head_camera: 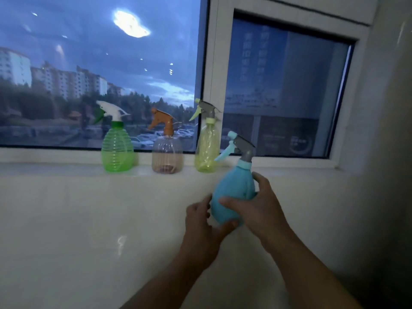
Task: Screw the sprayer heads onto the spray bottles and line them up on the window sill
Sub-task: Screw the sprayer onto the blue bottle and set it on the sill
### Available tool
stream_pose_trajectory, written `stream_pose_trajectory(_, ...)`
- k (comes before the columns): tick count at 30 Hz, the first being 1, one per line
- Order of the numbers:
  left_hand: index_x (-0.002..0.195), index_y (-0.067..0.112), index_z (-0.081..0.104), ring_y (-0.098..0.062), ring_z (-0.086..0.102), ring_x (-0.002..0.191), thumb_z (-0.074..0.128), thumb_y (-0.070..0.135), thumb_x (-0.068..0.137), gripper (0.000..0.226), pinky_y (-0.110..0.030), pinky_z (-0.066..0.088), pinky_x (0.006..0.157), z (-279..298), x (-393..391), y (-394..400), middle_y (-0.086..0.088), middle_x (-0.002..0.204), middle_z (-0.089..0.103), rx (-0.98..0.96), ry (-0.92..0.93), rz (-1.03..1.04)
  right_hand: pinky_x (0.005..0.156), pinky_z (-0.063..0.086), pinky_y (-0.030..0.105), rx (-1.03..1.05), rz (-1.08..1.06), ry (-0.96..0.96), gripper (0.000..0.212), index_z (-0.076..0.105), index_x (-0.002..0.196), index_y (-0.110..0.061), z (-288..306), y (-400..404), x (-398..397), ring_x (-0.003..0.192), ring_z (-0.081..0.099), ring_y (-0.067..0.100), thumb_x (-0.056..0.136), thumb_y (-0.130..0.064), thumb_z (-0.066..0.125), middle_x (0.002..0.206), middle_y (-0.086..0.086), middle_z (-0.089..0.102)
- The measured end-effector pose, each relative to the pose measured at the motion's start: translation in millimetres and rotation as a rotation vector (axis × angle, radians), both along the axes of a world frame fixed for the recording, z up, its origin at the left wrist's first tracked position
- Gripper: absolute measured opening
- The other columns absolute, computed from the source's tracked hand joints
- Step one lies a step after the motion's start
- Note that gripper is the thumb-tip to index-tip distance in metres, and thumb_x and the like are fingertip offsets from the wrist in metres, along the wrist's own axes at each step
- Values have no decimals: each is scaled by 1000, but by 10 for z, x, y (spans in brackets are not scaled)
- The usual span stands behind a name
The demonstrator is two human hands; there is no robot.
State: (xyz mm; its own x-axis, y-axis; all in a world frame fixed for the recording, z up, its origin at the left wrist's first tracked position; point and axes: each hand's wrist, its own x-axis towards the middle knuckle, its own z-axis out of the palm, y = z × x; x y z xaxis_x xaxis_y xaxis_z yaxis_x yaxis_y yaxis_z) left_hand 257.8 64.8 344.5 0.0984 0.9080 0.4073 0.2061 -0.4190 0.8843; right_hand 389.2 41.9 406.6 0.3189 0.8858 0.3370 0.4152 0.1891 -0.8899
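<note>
Three spray bottles stand in a row on the white window sill point(55, 169), each with a sprayer head on: a green ribbed bottle point(117, 150), a clear brownish bottle point(167, 153) with an orange head, and a tall yellow bottle point(207, 146) with a grey head. A blue bottle point(234, 190) with a grey and blue sprayer head point(239, 147) is held in the air below the sill, right of the yellow one. My right hand point(260, 208) grips its body. My left hand point(200, 224) supports its bottom with the thumb under it.
The window pane point(100, 74) rises directly behind the sill. A white window frame point(214, 63) stands behind the yellow bottle. The sill stretches on to the right point(289, 169) of the yellow bottle. A pale wall point(89, 230) drops below the sill.
</note>
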Motion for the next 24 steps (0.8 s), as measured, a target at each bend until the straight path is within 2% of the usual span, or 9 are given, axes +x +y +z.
stream_pose_trajectory(2, 157, 28, 25, -14, 45, 128, 83, 28, 81, 96, -42, 47, 108, 286, 171, 165, 6, 142, 41, 48, 51, 27, 85, 58, 50, 73, -74, -28, 102, 31, 141, -40, 226, 209, 129, 108, 61, 25, 59, -43, 91, 124, 0, 56)
stream_pose_trajectory(4, 155, 32, 28, -7, 45, 126, 78, 16, 85, 87, -36, 47, 108, 527, 332, 312, 14, 139, 45, 88, 37, -16, 86, 57, 50, 148, -133, -46, 96, 33, 136, -39, 422, 411, 237, 108, 61, 27, 60, -41, 91, 123, 0, 56)
stream_pose_trajectory(6, 141, 47, 37, 11, 50, 106, 70, 4, 89, 75, -21, 49, 93, 712, 455, 452, 29, 119, 47, 104, 45, -75, 88, 56, 49, 196, -157, -54, 93, 34, 135, -35, 573, 620, 342, 110, 60, 27, 62, -39, 91, 126, 1, 55)
stream_pose_trajectory(8, 120, 55, 41, 23, 53, 93, 62, -5, 90, 71, -16, 52, 79, 853, 529, 572, 31, 106, 51, 89, 62, -132, 85, 55, 44, 215, -161, -82, 90, 35, 133, -34, 669, 819, 429, 110, 59, 26, 63, -36, 91, 129, 1, 55)
stream_pose_trajectory(11, 122, 45, 46, 6, 60, 96, 56, -7, 92, 61, -22, 56, 79, 991, 599, 717, 20, 109, 59, 56, 73, -214, 79, 54, 40, 204, -163, -146, 87, 35, 133, -33, 732, 1072, 502, 108, 58, 26, 67, -35, 90, 129, 4, 55)
stream_pose_trajectory(16, 145, 21, 41, -20, 60, 119, 54, -13, 89, 67, -42, 57, 96, 1092, 708, 947, -7, 133, 58, -18, 101, -250, 83, 55, 44, 171, -174, -199, 85, 37, 136, -31, 728, 1395, 613, 106, 61, 30, 69, -35, 88, 126, 6, 58)
stream_pose_trajectory(18, 141, 12, 44, -17, 62, 114, 55, -16, 88, 61, -28, 57, 90, 1084, 754, 1036, -9, 130, 61, -27, 108, -274, 86, 55, 46, 126, -166, -207, 85, 38, 138, -29, 674, 1483, 670, 106, 61, 31, 69, -34, 87, 125, 8, 59)
stream_pose_trajectory(20, 139, 10, 46, -10, 63, 99, 54, -18, 87, 60, -13, 54, 71, 1072, 791, 1109, -9, 122, 63, -39, 127, -301, 87, 55, 47, 98, -150, -202, 84, 39, 139, -27, 608, 1542, 719, 106, 61, 30, 70, -34, 86, 125, 8, 60)
stream_pose_trajectory(24, 134, 12, 50, -11, 65, 92, 55, -16, 87, 56, -15, 57, 66, 1076, 831, 1248, -11, 115, 65, -76, 145, -307, 89, 55, 49, 92, -148, -203, 87, 38, 142, -25, 562, 1642, 777, 109, 62, 31, 70, -35, 87, 128, 8, 60)
